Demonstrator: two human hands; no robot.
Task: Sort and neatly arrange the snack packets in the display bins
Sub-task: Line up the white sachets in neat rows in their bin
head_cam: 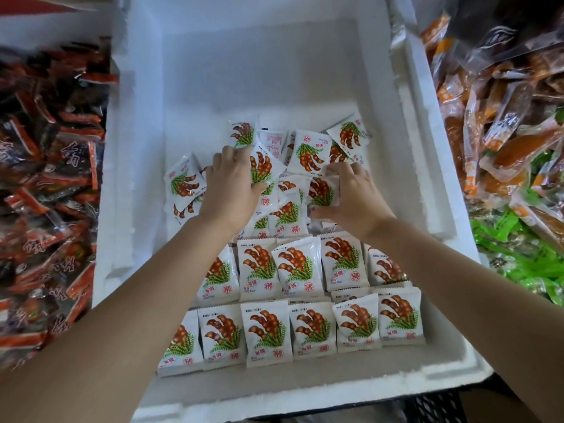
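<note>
Foam bin: a white foam bin (137, 148) filled the middle of the frame from top to bottom. Its far half showed bare floor.
Left pile: red-and-black packets (45, 178) lay heaped along the left edge of the frame, outside the bin's wall.
Right pile: orange packets (503, 117) were heaped at the upper right, beyond the bin's right wall.
Front row: the front row (290, 331) of white snack packets printed with brown pods and green leaves stood side by side in the lower centre, inside the bin.
Second row: the second row (305, 267) of the same packets stood just behind the first, leaning on it.
Loose heap: a loose heap (305, 154) of the same packets lay jumbled at the centre of the bin, some face down and some turned at angles.
Green pile: green packets (518, 254) lay at the lower right, below the orange ones.
Left hand: the left hand (232, 184) rested on the left side of the heap, fingers curled and thumb out, gripping the edge of a slanted packet (262, 164).
Right hand: the right hand (351, 193) was at the right side of the heap, pinching a face-up packet (322, 190) between the thumb below and the fingers (338, 167) above.
Gap: the two hands were near each other but apart, with heap packets between them.
</note>
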